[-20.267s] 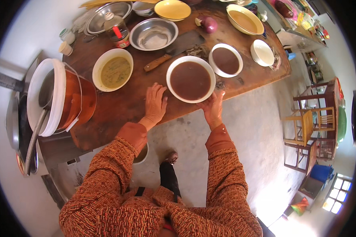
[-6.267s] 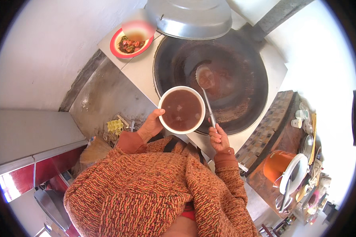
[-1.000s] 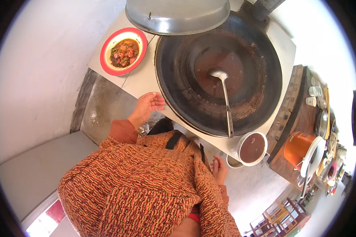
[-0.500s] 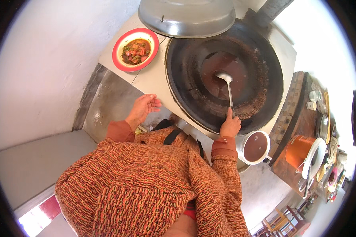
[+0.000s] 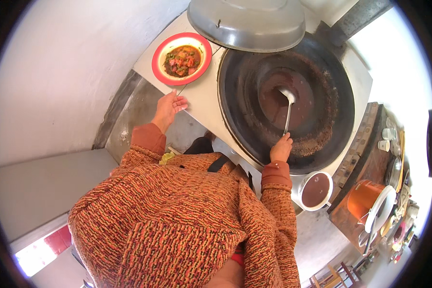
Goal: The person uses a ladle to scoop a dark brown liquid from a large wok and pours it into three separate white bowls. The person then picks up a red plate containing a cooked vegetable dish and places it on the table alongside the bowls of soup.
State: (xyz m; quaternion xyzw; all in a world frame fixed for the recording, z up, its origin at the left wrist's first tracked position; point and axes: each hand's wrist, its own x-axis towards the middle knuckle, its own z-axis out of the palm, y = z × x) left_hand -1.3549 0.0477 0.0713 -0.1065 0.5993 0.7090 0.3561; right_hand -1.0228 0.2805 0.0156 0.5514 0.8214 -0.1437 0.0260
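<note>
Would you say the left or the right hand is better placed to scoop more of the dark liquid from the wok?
Right. The right hand already grips the ladle, whose bowl sits in the wok. The left hand rests on the counter near the red-rimmed plate.

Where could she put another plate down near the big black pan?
The pale counter has a bare strip between the red-rimmed plate and the wok, just past her left hand. The wok's right side is crowded: a white bowl, an orange bucket and small cups. Her right hand grips the ladle.
</note>
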